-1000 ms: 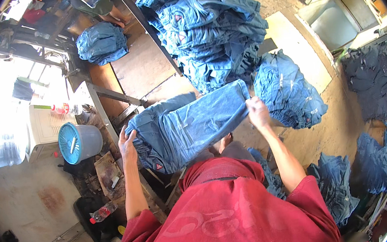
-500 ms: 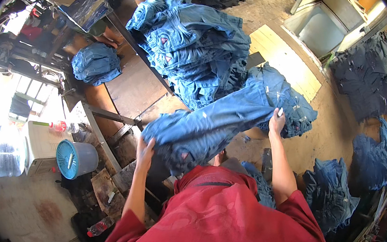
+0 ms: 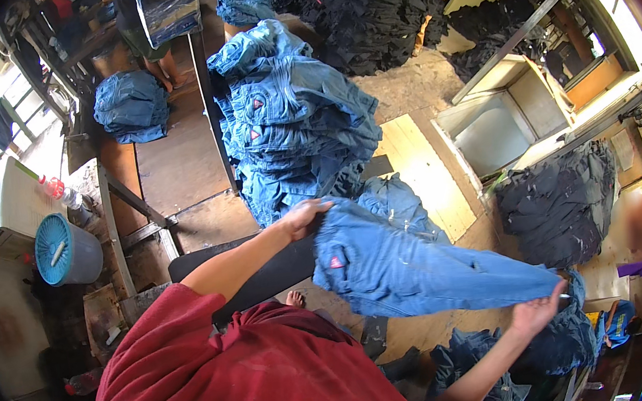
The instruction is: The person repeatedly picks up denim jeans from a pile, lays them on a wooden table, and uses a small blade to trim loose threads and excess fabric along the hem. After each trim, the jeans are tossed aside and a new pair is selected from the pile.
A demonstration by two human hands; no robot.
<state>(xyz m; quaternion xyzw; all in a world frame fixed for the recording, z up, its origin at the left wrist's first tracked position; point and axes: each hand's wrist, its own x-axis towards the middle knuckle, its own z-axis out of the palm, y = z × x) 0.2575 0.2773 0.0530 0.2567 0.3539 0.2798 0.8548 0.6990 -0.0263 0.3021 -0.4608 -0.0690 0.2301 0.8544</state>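
Note:
A pair of blue jeans [image 3: 425,264] with a small red triangular patch hangs stretched out in front of me. My left hand [image 3: 309,219] grips its upper left end, the fingers closed over the cloth. At the far right end, my right hand [image 3: 539,313] holds the narrow leg end, palm turned up. A small white stick-like thing [image 3: 563,296] shows at the right fingers. Just beyond the left hand rises a tall stack of folded blue jeans [image 3: 294,115]. The held jeans partly hide a lower blue pile [image 3: 397,199] behind them.
A dark padded board [image 3: 266,275] lies under my left arm. Around stand a lidded bucket [image 3: 69,247], a metal-framed table [image 3: 125,200], another jeans pile [image 3: 131,106], dark garment heaps [image 3: 562,203] and a white open cabinet [image 3: 489,136]. Denim bundles [image 3: 470,366] sit at lower right. Other people are at the back.
My body and view have turned to the right. The jeans have swung right with both hands, their leg end now lower, over the bundles on the right side.

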